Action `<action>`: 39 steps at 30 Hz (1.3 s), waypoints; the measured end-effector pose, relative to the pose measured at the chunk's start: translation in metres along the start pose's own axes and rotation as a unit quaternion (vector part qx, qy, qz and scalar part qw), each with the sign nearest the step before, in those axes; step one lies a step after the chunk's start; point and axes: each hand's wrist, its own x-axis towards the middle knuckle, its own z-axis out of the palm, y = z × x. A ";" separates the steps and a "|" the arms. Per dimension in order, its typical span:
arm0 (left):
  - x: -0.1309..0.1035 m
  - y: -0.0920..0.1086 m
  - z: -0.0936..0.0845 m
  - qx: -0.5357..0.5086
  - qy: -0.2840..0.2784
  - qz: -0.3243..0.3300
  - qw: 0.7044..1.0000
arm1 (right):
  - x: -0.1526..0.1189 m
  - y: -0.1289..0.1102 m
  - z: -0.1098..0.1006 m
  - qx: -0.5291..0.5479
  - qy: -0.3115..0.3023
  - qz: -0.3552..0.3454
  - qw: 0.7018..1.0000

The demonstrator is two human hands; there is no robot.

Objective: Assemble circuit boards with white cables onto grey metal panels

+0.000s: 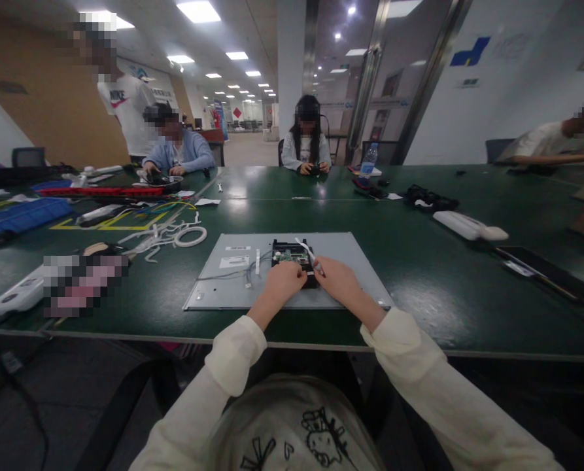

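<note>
Your hands at a black plastic housing on a flat grey metal panel
Your left hand curls at its edge; your right pinches what seems a slim white strip.

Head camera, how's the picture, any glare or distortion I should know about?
Head view: ceiling lights glare overhead and reflect on the green table; edges look stretched, wide-angle style; faces are pixelated; the circuit board is too small to read finely.
</note>
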 end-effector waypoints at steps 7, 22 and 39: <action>-0.001 -0.002 -0.003 0.014 0.007 -0.008 1.000 | -0.001 0.005 -0.004 -0.024 -0.005 0.025 0.999; -0.006 -0.014 0.001 0.042 0.035 -0.002 0.998 | -0.002 0.014 -0.001 -0.032 -0.010 0.003 0.999; 0.040 -0.110 -0.019 -0.077 0.220 -0.097 0.968 | -0.005 0.009 -0.011 0.031 0.054 0.014 0.998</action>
